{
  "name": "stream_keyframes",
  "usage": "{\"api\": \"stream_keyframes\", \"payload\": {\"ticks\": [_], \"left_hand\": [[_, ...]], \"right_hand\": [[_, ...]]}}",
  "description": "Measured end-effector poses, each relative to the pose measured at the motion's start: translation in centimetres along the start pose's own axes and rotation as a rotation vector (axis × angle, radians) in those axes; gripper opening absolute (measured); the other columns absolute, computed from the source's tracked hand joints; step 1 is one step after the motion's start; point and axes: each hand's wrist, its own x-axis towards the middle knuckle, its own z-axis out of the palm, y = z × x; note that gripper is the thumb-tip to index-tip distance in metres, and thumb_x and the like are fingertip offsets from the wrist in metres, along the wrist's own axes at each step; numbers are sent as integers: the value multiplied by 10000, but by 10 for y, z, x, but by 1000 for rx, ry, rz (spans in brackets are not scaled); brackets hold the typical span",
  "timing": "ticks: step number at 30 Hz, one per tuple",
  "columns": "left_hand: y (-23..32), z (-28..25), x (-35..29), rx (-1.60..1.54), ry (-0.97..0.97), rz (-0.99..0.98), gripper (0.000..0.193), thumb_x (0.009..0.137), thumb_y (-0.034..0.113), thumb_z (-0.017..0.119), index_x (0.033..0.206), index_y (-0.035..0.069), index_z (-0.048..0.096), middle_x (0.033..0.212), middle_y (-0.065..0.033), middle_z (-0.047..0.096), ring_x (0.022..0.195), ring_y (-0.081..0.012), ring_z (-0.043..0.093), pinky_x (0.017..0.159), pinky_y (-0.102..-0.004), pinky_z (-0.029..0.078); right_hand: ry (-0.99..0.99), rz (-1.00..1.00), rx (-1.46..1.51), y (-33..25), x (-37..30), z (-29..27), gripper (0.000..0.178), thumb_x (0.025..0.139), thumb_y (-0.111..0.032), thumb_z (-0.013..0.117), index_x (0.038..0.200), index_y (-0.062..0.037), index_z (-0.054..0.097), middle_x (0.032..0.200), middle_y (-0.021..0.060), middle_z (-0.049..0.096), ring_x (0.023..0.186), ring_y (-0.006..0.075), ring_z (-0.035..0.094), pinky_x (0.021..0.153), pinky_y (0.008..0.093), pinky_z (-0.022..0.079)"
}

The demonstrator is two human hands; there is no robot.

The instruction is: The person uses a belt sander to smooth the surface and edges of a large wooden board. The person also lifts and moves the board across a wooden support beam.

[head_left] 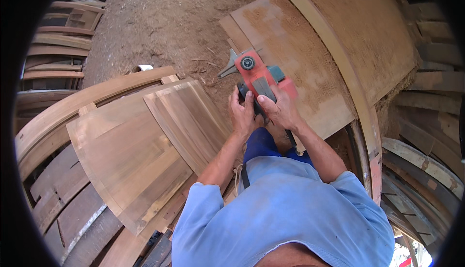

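A red electric hand planer (258,76) is held out in front of my body, with a round black knob on top and a teal part on its right side. My right hand (282,108) is wrapped around the rear grip, and its thumb rests on top. Against the near left side of the planer presses my left hand (241,111), fingers curled around a dark part there. A grey metal bracket (228,65) sticks out to the left of the tool. Below the right hand hangs a black cord (292,140). The planer's underside is hidden.
A dusty wooden panel (295,68) lies to the right, with a long curved wooden strip (334,44) across it. On the left rest joined wooden panels (131,155) and a curved beam (101,95). Stacked planks (63,49) line both sides. Shavings cover the ground (160,25).
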Motion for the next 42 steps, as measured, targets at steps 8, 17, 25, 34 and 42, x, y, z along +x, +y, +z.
{"api": "stream_keyframes", "payload": {"ticks": [8,17,25,34,42], "left_hand": [[28,-19,80,-54,-8,25,600,1078,458,661,1390,-53,616,1252,-213,641,1188,-300,647,1028,-420,509],[49,-35,157,-27,41,83,483,1094,416,627,1259,-34,685,1124,-182,689,1030,-245,677,918,-394,538],[63,-52,241,-36,35,185,474,1115,431,568,1121,-26,697,928,-113,717,842,-182,651,775,-374,531],[40,-79,164,1,3,125,487,1140,363,508,1358,-53,638,1210,-181,676,1122,-290,639,995,-414,494],[-44,-90,-34,17,91,-115,461,1144,308,493,1387,-60,626,1267,-190,648,1190,-292,634,1052,-420,477]], "right_hand": [[35,-40,-35,-36,73,11,671,982,-608,675,995,63,654,826,254,664,796,359,698,721,470,528],[52,-46,-114,-71,145,21,657,999,-559,659,1010,98,654,869,298,694,849,448,715,755,504,540],[106,-186,-162,-105,213,30,676,1002,-569,649,1071,103,685,941,333,714,951,463,732,818,509,557],[-15,-306,-60,-72,149,46,691,1002,-634,645,1071,54,674,933,284,705,904,417,732,807,494,555],[-238,1,11,-4,-4,71,630,1008,-567,688,1065,59,663,880,249,691,832,315,698,752,468,537]]}}
